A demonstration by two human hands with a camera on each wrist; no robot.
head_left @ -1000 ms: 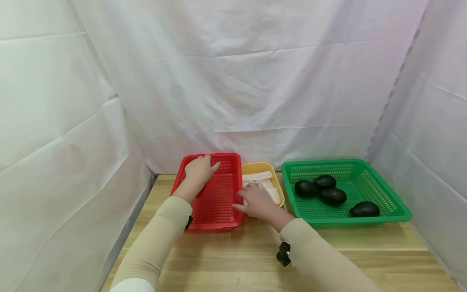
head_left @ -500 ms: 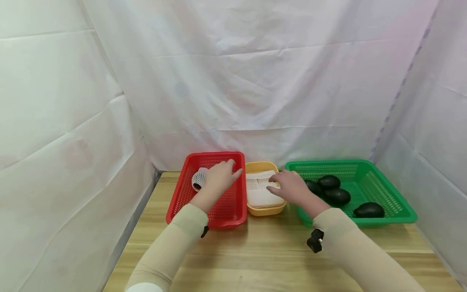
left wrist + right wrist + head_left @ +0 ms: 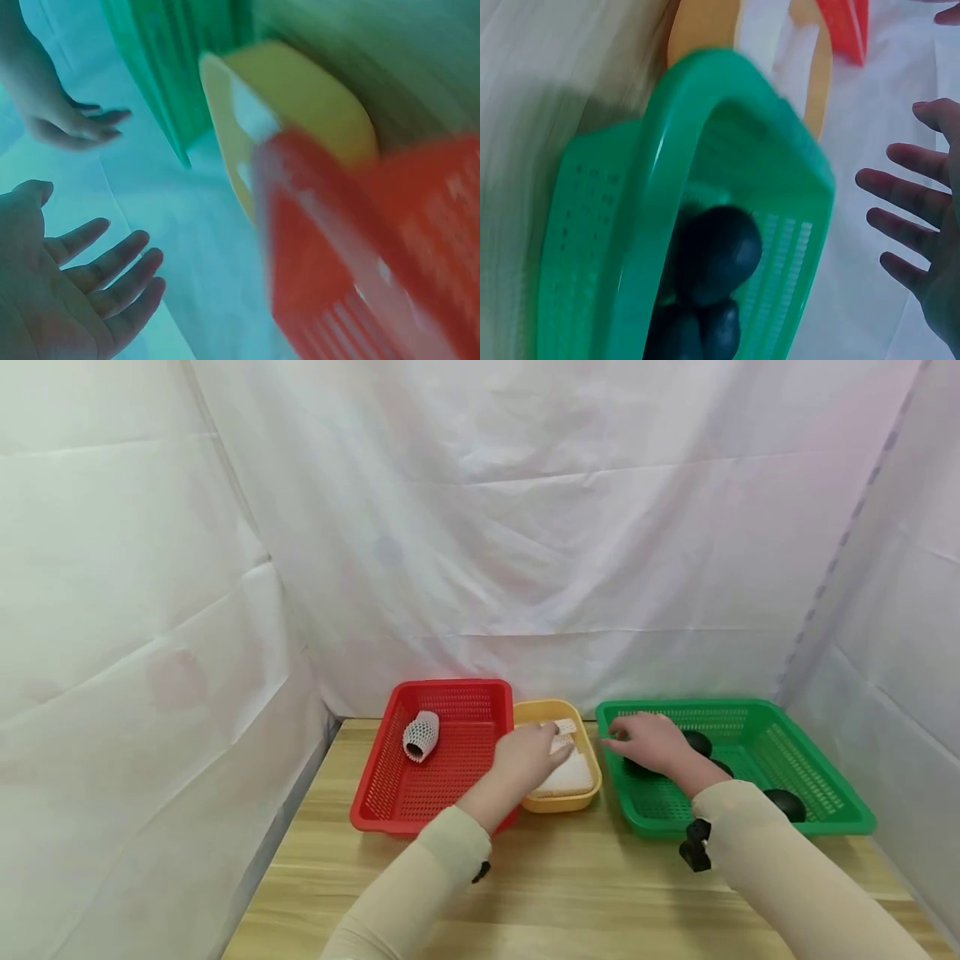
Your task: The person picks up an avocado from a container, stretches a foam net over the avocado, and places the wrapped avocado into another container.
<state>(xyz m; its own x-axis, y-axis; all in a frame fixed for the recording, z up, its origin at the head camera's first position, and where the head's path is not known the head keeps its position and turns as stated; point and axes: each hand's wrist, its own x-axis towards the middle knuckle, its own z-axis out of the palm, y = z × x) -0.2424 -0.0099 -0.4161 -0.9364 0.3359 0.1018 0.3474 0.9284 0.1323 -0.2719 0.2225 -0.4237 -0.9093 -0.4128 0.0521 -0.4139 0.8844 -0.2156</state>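
Note:
My left hand point(image 3: 528, 758) is over the yellow basket point(image 3: 561, 804) and hides part of it; in the left wrist view its fingers are spread and hold nothing. White foam net sleeves point(image 3: 567, 774) lie in that basket. Above the left part of the green basket point(image 3: 757, 827) hovers my right hand point(image 3: 651, 743), fingers apart and holding nothing in the right wrist view. Several dark avocados point(image 3: 718, 255) lie in the green basket, some partly hidden by the right hand and arm. One avocado in a white foam net point(image 3: 422, 735) rests in the red basket point(image 3: 457, 777), its dark end showing.
The three baskets stand in a row at the back of a wooden table point(image 3: 585, 893), the yellow one between the red and the green. White cloth point(image 3: 525, 552) hangs behind them and on both sides.
Both hands have moved right: the left from inside the red basket to over the yellow one, the right from the yellow basket to over the green one. The netted avocado has come into view.

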